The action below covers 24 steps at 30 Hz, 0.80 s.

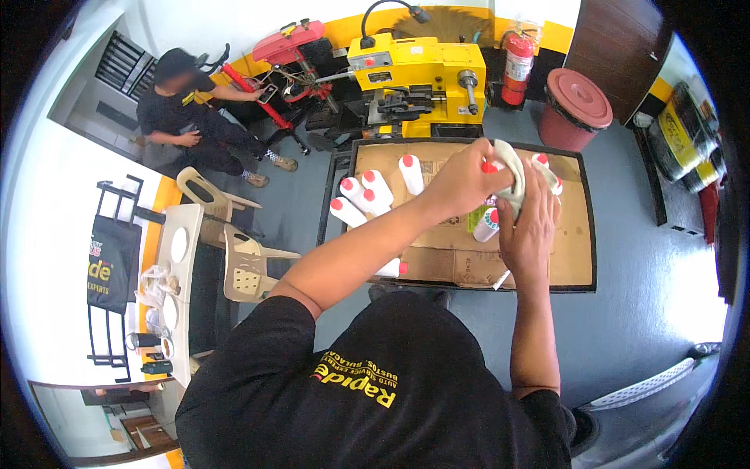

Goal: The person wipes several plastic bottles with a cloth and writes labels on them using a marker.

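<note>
Over the table I hold a folded, pale greyish cloth (512, 166) up between my two hands. My left hand (470, 178) pinches its left side, fingers curled. My right hand (530, 223) grips the lower right part, with its fingers pointing up. Below and just left of the right hand is a white bottle (486, 225) with a red cap and a printed label. Another red cap (541, 159) shows behind the hands, its bottle mostly hidden. To the left, several white bottles (377, 187) with red caps lie or lean close together, and one more bottle (410, 175) is nearby.
Brown cardboard (437, 262) covers the black-framed table. Beyond it stand a yellow machine (422, 70), a red fire extinguisher (518, 66) and a lidded red bin (576, 109). Another person (195, 117) sits far left holding a phone. Beige plastic chairs (250, 270) stand at left.
</note>
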Motion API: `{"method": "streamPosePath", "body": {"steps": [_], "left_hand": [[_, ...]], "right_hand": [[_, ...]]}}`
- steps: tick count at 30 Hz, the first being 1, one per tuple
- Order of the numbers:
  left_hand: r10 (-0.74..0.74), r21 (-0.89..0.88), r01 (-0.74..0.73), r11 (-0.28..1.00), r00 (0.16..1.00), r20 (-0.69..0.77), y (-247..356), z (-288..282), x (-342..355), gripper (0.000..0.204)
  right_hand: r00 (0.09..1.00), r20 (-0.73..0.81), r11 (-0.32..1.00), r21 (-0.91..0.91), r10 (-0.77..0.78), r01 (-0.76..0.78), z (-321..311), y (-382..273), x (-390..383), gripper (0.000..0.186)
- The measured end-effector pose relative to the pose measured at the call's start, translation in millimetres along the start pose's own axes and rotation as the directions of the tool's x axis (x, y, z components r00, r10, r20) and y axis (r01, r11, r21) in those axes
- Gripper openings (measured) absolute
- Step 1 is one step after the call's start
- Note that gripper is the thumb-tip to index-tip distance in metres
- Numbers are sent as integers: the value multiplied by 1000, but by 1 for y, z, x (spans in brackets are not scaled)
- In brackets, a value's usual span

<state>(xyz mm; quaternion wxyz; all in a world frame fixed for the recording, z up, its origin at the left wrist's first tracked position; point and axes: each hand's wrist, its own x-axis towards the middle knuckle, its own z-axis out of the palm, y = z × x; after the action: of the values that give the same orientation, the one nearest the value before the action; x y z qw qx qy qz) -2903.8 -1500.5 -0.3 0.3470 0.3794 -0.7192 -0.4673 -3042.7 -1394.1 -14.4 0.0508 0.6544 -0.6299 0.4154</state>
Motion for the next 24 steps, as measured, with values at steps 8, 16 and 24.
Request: {"method": "streamPosePath", "body": {"steps": [8,16,24], "left_hand": [[104,208,-137,969,982,158,35,-37,-29,60],[-13,-75,52,996,898,440,39,-32,-26,45],[-114,15,117,993,916,384,37,-30,-33,53]], "right_hand": [[925,198,889,269,325,-370,-18,37,-27,42],[915,75,734,572,397,-365,-44,0,-28,44],[929,264,818,450,260,-357,-36,-38,-16,56]]}}
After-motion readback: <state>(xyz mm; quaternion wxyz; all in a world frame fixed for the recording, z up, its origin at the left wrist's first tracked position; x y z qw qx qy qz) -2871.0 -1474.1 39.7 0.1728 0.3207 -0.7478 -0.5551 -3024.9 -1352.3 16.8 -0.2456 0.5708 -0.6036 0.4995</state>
